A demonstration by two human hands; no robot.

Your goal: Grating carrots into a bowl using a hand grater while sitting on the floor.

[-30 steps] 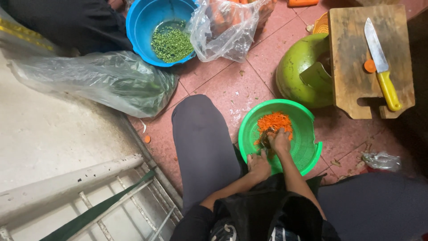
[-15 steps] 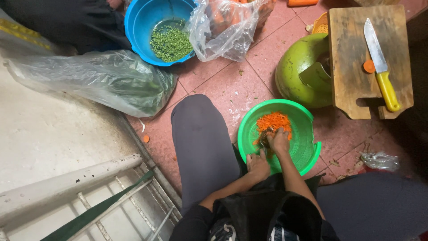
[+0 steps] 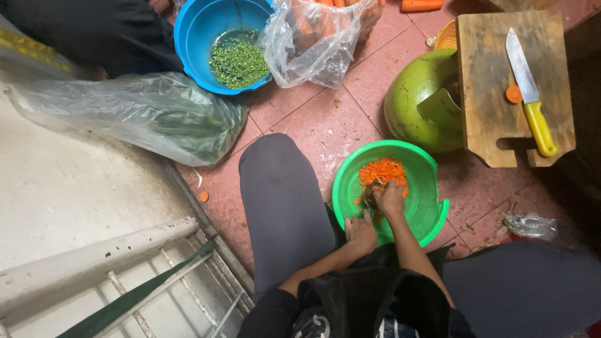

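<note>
- Right hand (image 3: 390,199) sat inside the green basket (image 3: 432,213), fingers curled down over a small dark tool or piece at the near edge of the shredded carrot (image 3: 382,172); I could not tell exactly what was pinched, only that the fingers were closed together on something.
- Left hand (image 3: 360,233) rested just behind the right, at the basket's near rim, fingers bent; whether it gripped the rim or the same piece I could not tell.
- Step, as I judged it: shredding or gathering carrot into the basket, with an orange heap already lying just beyond the right fingertips.
- Next move, by my reading, called for a steady basket under the left hand and short strokes with the right, keeping shreds off the floor.
- Beyond the hands, to their right: a wooden chopping board (image 3: 494,94) carrying a yellow-handled knife (image 3: 529,94) and one carrot slice (image 3: 514,94), with a green gas cylinder (image 3: 413,103) beside it.
- Farther ahead, to the left: a blue bowl (image 3: 194,37) of chopped greens (image 3: 238,62), a clear bag of carrots (image 3: 313,37), and a bag of leafy greens (image 3: 150,116).
- Surface was a pink tiled floor (image 3: 313,125), speckled with scraps; the person sat on it, knees flanking the basket. A white metal rail (image 3: 94,263) ran at far left.
</note>
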